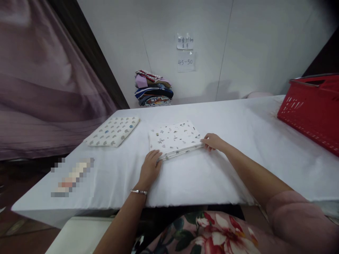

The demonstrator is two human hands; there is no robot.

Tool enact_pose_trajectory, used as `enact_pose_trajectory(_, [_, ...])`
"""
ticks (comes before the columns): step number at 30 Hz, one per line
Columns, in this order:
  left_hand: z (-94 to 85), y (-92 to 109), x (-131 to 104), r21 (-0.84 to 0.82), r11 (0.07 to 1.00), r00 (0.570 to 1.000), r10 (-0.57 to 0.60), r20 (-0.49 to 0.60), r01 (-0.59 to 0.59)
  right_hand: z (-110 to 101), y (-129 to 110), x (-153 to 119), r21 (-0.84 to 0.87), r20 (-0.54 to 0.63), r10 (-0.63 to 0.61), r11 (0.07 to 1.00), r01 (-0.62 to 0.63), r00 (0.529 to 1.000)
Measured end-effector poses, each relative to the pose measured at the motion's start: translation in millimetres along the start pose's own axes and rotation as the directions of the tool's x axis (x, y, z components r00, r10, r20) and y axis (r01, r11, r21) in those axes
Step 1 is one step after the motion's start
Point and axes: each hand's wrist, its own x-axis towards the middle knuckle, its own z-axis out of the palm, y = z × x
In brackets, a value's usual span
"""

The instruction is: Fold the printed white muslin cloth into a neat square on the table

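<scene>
- The folded patterned cloth lies flat on the white-covered worktop, near the centre of the view and just beyond the person's two hands.
- The cloth is white with small scattered dark and grey motifs. Its layered folded edge faces the person and runs slightly uphill from 8 o'clock to 2 o'clock.
- The left hand rests palm down at the 7 o'clock corner of the cloth. Its fingertips touch the folded edge. The grip is flat and extended, not closed around the fabric.
- A metal bracelet sits on the left wrist.
- The right hand rests at the 3 o'clock corner of the cloth. Its fingers curl onto the end of the folded edge. Whether the fingers pinch the layers or only press on them cannot be told.
- A second folded cloth, white with scalloped grey and blue motifs, lies flat at 10 o'clock from the first, well apart from both hands.
- A stack of folded fabrics in mixed colours stands at the far edge of the worktop at 12 o'clock, against the white wall.
- Two paper notes are fixed to the wall above and to the right of the stack. The lower note reads "45-50".
- A red plastic basket stands on the worktop at 2 o'clock, well apart from the right hand.
- A mauve curtain hangs at 9 o'clock beside the worktop.
- A blurred patch covers an item on the worktop at 8 o'clock. Its nature cannot be told.
</scene>
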Motion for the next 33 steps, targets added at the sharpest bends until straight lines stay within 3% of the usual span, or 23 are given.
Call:
enact_pose_trajectory(15, [-0.4, 1, -1, -0.030, 1.000, 1.000, -0.001, -0.002, 0.001, -4, -13, -4, 0.026, -0.102, -0.005, 1.000, 0.007, 0.995])
enact_pose_trajectory(19, [-0.9, 1, -2, -0.033, 0.999, 1.000, -0.008, 0.008, 0.008, -3, -12, 5, 0.040, -0.127, -0.045, 0.998, 0.051, 0.991])
enact_pose_trajectory(24, [-1.9, 3, -1, -0.022, 1.000, 1.000, 0.005, 0.010, -0.005, 0, -6, 15, 0.198, -0.231, -0.168, 0.956, 0.215, 0.958])
enact_pose_trajectory(33, [-1.5, 4, -1, -0.019, 1.000, 1.000, -0.007, 0.024, 0.007, 7, 19, 15, 0.197, -0.125, -0.042, 0.978, 0.067, 0.991])
